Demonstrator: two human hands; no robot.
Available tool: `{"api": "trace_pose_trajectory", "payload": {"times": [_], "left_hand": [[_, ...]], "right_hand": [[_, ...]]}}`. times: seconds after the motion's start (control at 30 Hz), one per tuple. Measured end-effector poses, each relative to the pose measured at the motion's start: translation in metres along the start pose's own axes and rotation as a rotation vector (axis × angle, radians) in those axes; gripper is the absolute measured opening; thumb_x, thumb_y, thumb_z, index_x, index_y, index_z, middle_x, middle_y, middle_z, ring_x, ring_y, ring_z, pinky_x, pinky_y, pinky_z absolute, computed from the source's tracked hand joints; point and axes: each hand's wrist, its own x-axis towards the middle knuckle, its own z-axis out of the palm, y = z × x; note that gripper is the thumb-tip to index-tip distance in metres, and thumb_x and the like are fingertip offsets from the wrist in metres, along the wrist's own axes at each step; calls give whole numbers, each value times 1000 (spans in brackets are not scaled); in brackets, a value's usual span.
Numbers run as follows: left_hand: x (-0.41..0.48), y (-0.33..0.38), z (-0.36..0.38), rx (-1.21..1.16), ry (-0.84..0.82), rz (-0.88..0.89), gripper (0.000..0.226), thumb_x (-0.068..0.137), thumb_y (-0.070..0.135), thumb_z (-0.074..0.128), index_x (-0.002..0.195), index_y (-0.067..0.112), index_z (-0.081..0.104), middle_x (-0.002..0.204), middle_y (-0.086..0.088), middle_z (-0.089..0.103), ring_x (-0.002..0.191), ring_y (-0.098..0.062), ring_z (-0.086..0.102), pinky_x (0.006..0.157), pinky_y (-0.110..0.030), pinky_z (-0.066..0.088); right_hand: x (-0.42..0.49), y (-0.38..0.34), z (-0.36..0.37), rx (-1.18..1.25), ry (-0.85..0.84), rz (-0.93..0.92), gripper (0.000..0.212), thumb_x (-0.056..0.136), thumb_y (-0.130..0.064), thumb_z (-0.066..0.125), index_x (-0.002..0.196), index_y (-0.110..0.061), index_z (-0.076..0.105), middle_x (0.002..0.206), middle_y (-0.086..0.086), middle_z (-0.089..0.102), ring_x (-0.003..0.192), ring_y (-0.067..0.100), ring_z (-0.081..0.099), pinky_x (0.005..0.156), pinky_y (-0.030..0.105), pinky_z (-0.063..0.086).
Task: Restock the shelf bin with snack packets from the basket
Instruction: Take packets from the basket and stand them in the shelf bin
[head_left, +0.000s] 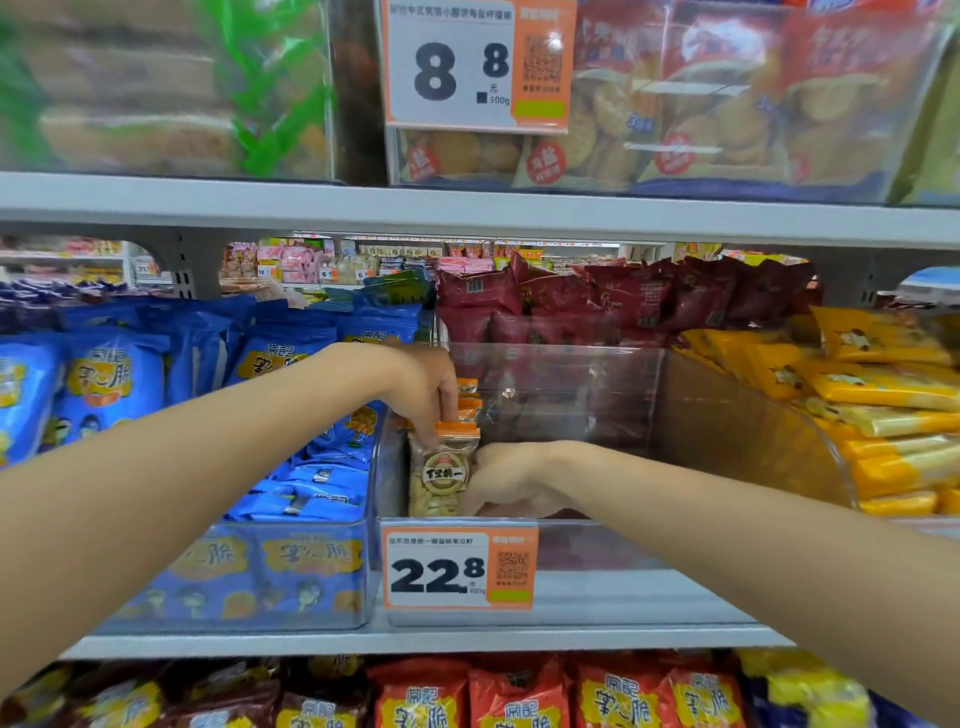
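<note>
Two grips: our left hand (428, 387) pinches and right hand (501, 480) clasps the orange-sealed clear packet (441, 480) behind the "22.8" tag (460, 569).

Left hand (423, 392) hangs above right hand (506, 480), fingers (440, 415) of both curled.

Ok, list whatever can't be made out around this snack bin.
Basket: outside the head view's edges.
Right hand: fingertips curled low beside the front snack packet; grip unclear.
Rear packets: mostly covered by the left hand and the front packet; count unknown.
Price tag: small print too small to read.
Upper-left bin: contents blurred.
</note>
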Motion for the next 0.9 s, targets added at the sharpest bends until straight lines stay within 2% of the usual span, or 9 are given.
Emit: {"api": "trace_pose_trajectory", "payload": {"times": [0.17,0.33,0.4,0.47,0.53,0.6,0.7,0.77,0.9], "left_hand": [[1,1,0,-21,2,0,38,74,24,83,109,22,68,101,9,67,95,-11,63,77,-23,51],[0,0,1,-36,18,-5,34,74,20,82,106,22,69,99,8,67,95,-12,63,80,-26,53],[0,0,1,-31,26,3,35,75,20,82,107,21,70,100,8,68,96,-12,63,79,-25,52],[0,0,1,-33,31,9,36,75,21,82,109,21,70,100,8,67,97,-12,63,82,-26,53],[0,-1,1,-56,35,11,38,74,19,82,110,20,70,103,7,68,98,-12,63,85,-28,54],[1,-2,1,-67,27,16,39,74,19,83,110,21,70,104,7,69,96,-12,65,85,-28,55],[1,-2,2,-52,-6,23,40,72,22,84,109,23,69,105,9,69,94,-11,66,79,-25,56],[1,-2,3,-44,7,28,40,72,22,84,109,23,69,105,9,68,93,-9,64,76,-23,55],[1,-2,4,-66,84,23,37,75,21,82,110,20,68,109,6,67,93,-11,62,74,-23,51]], "right_hand": [[-3,1,-4,126,50,-2,39,83,8,68,119,-6,60,126,11,65,116,26,61,100,33,50],[2,-1,3,-54,128,52,58,89,-12,70,140,-6,44,152,9,40,141,27,35,116,40,31],[2,-1,2,-37,118,71,47,88,-9,69,132,-4,51,146,11,47,135,27,43,111,37,38],[-2,0,1,49,112,80,24,86,-3,70,108,-6,59,132,14,59,123,27,56,97,32,48],[-3,1,0,138,104,80,15,85,0,70,91,-8,59,121,16,65,114,28,63,92,32,52],[-4,2,-1,88,113,72,21,84,-4,72,102,-6,60,127,15,63,118,27,60,99,33,49],[-5,2,2,-27,142,42,55,88,-19,71,136,-6,47,146,7,47,135,25,42,105,29,37],[-3,2,5,-63,141,-3,56,89,-24,70,138,-7,46,145,6,48,135,23,42,98,26,36],[0,0,10,-33,209,-48,58,83,-20,77,133,-8,51,137,5,55,126,22,51,97,24,41]]}}
